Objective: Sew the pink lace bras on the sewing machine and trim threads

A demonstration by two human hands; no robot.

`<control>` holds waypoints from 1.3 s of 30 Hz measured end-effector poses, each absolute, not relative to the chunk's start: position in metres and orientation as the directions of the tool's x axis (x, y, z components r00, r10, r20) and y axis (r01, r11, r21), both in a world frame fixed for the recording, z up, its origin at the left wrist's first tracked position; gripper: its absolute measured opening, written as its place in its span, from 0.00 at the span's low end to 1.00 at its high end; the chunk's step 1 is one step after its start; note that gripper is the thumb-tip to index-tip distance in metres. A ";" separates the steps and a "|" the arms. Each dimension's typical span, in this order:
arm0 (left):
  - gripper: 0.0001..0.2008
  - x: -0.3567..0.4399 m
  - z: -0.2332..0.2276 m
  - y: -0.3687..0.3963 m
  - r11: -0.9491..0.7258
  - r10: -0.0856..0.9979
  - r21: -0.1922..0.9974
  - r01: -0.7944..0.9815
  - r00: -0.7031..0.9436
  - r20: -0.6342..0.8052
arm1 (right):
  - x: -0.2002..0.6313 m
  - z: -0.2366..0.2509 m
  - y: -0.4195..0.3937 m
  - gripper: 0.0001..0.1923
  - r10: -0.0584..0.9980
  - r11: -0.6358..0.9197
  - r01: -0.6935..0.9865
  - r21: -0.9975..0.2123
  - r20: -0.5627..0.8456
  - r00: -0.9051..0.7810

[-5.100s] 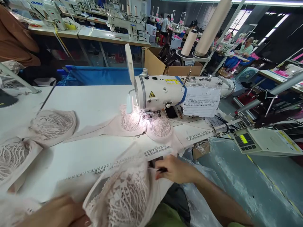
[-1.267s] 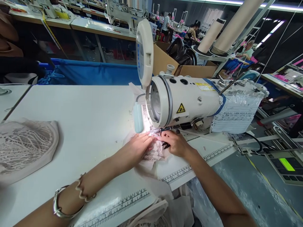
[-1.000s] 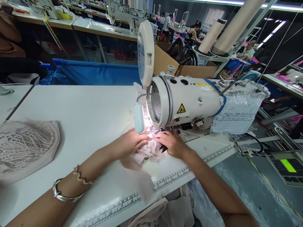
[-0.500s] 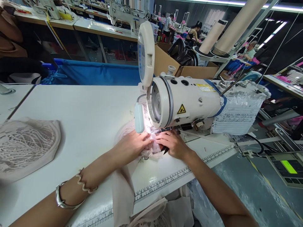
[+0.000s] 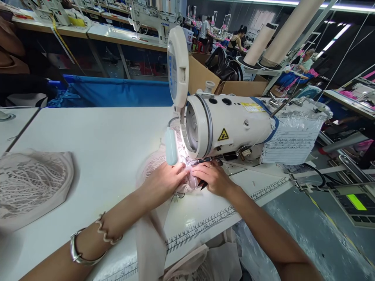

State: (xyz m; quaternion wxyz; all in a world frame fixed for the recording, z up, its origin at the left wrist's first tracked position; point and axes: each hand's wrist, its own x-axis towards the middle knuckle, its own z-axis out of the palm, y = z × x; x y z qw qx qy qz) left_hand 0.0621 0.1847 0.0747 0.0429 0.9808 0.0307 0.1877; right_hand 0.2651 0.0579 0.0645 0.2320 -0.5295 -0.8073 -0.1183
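A white sewing machine (image 5: 231, 125) stands on a white table (image 5: 96, 132), its lamp lighting the needle area. A pale pink lace garment (image 5: 152, 168) lies under the machine head and trails off the table's front edge. My left hand (image 5: 164, 181) presses flat on the garment just left of the needle. To the right of the needle, my right hand (image 5: 212, 177) pinches the garment's edge, with a small dark tool tucked under its fingers.
A pile of pink lace pieces (image 5: 29, 187) lies at the table's left. A ruler strip (image 5: 202, 224) runs along the front edge. A control panel (image 5: 351, 203) sits at right. Cardboard boxes (image 5: 234, 88), a blue bin (image 5: 117, 91) and other workers lie behind.
Five seconds ago my hands held a lace piece near my lap; now both are at the needle. Over the last second the garment has shifted leftward under the machine head.
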 end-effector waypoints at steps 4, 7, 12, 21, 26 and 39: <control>0.11 0.063 0.073 0.182 -0.997 0.075 0.021 0.073 0.927 0.366 | 0.265 0.064 0.058 0.20 0.812 0.398 0.916 -0.053 0.484 -0.325; 0.12 0.063 0.072 0.182 -1.000 0.008 -0.002 0.009 0.925 0.380 | 0.266 0.063 0.058 0.18 0.806 0.408 0.912 -0.043 0.485 -0.338; 0.11 0.063 0.076 0.183 -0.999 0.021 0.053 0.001 0.921 0.389 | 0.266 0.061 0.059 0.18 0.772 0.425 0.905 -0.025 0.532 -0.348; 0.09 0.061 0.071 0.174 -0.993 0.070 -0.061 0.098 0.932 0.356 | 0.267 0.061 0.058 0.17 0.775 0.432 0.901 -0.044 0.529 -0.346; 0.18 0.067 0.067 0.168 -0.995 -0.089 0.005 -0.098 0.922 0.378 | 0.268 0.058 0.058 0.13 0.805 0.400 0.915 -0.057 0.499 -0.321; 0.19 0.062 0.061 0.174 -0.995 0.055 0.099 0.022 0.937 0.344 | 0.271 0.057 0.057 0.10 0.823 0.406 0.903 -0.140 0.487 -0.294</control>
